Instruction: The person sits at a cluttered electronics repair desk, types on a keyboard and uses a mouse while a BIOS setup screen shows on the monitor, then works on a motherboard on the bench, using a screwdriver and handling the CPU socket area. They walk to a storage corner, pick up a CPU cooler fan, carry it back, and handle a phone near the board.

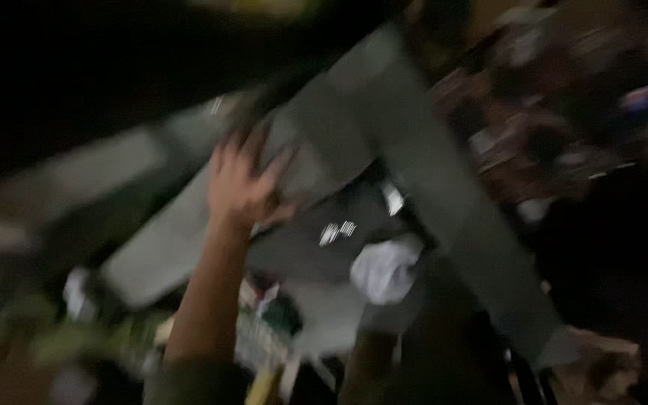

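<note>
The whole view is badly blurred and dark, so little is sure. The left hand point(240, 184) is raised on a bare forearm, fingers spread and pressed flat against a grey panel point(189, 225); it grips nothing that can be made out. That panel runs down and to the left of the hand, toward a green, smeared patch point(61, 341) low at the left whose kind cannot be told. Just right of the hand lies a darker grey surface point(316, 240) with 2 small bright glints on it. Below and right of that sits a white crumpled cloth point(385, 268), and a second forearm point(365, 367) rises under it; the right hand itself is hidden in the blur by the cloth, so whether it is spread or clenched cannot be told. Further right, a long grey beam point(444, 187) slants from above the left hand down to the lower right. Beyond it is dark, reddish clutter point(564, 112), too blurred to name.
</note>
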